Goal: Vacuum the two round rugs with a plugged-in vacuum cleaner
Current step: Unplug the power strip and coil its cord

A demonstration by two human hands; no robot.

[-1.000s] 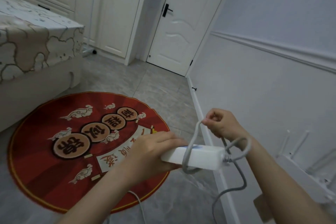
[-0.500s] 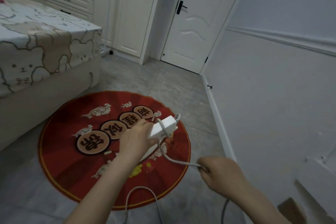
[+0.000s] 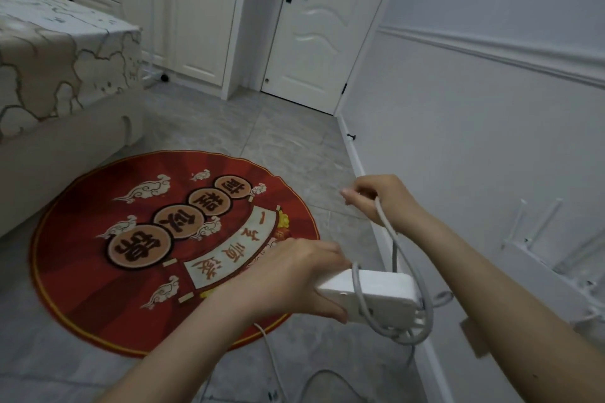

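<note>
Fingers of the left hand (image 3: 294,278) are wrapped around one white power strip (image 3: 376,294). One grey cord (image 3: 388,232) is pinched by the right hand (image 3: 379,199). One red round rug (image 3: 98,271) is seen.

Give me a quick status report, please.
Left hand grips white power strip. Right hand holds its cord. Red rug unvacuumed; no vacuum in view.
</note>
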